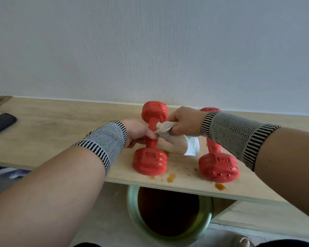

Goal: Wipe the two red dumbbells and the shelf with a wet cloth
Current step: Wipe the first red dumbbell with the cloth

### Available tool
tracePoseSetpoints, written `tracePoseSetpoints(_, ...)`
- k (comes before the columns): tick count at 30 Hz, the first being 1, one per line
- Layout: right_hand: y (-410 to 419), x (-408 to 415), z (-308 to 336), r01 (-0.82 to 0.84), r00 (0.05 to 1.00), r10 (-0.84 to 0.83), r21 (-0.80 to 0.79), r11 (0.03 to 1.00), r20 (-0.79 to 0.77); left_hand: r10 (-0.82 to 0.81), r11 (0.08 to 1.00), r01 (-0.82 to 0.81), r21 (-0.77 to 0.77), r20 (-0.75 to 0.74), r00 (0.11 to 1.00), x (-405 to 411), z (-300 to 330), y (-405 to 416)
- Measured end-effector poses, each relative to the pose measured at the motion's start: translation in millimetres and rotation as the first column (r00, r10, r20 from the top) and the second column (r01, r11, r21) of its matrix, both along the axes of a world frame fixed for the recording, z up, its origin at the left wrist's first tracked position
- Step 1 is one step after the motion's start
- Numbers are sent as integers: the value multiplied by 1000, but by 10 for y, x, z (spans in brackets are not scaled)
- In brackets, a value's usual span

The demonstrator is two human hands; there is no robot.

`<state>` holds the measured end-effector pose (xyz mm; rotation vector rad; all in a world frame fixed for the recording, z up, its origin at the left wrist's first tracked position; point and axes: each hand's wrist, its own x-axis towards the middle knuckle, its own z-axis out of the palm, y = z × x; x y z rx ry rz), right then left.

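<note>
**Wiping the left dumbbell's bar**

The left dumbbell (pixel 151 138) lies near the shelf's (pixel 61 132) front edge, the right dumbbell (pixel 216 152) beside it. The left hand (pixel 139 133) grips its bar; the right hand (pixel 185 122) clutches the cloth (pixel 169 138) against it. Risk: a wet bar could slip and roll off the edge into the bucket (pixel 169 218) below. The right dumbbell's far end is hidden behind the wrist.

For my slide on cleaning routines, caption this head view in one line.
Left hand steadies a red dumbbell on the stained shelf while right hand wipes its handle with a cloth.
</note>
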<state>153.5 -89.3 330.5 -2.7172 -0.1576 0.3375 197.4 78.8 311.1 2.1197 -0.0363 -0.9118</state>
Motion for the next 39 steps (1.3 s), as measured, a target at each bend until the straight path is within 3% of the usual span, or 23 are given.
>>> tracePoseSetpoints(6,10,-177,125,54,996,-59,78,995,60,22,998,-17,-61,87,996,-179,154,35)
tracePoseSetpoints(13,51,-521,397,67,975,-112,222,973,194,120,959,-55,-276,224,967,-456,338,110)
tracePoseSetpoints(18,67,-722,587,36,986,-64,181,983,155,208,911,-92,-402,255,944,-652,418,164)
tracePoseSetpoints(20,67,-739,644,101,976,-138,210,972,169,219,906,-102,-411,247,944,-741,448,192)
tracePoseSetpoints(23,145,-677,711,237,900,-348,376,896,261,234,899,-111,-425,249,940,-784,471,238)
tracePoseSetpoints(25,251,-624,727,232,868,-378,411,882,322,264,886,-130,-446,254,930,-777,470,248)
tracePoseSetpoints(28,366,-613,719,113,910,-234,338,934,342,322,854,-163,-494,257,911,-771,464,260)
tracePoseSetpoints(31,321,-618,691,34,966,-60,108,994,251,386,816,-209,-539,240,890,-763,447,309)
tracePoseSetpoints(34,324,-626,614,-5,989,10,-31,1000,150,446,778,-258,-573,215,869,-706,417,309)
tracePoseSetpoints(39,422,-707,539,-102,970,134,-163,981,202,473,774,-255,-579,262,841,-528,310,212)
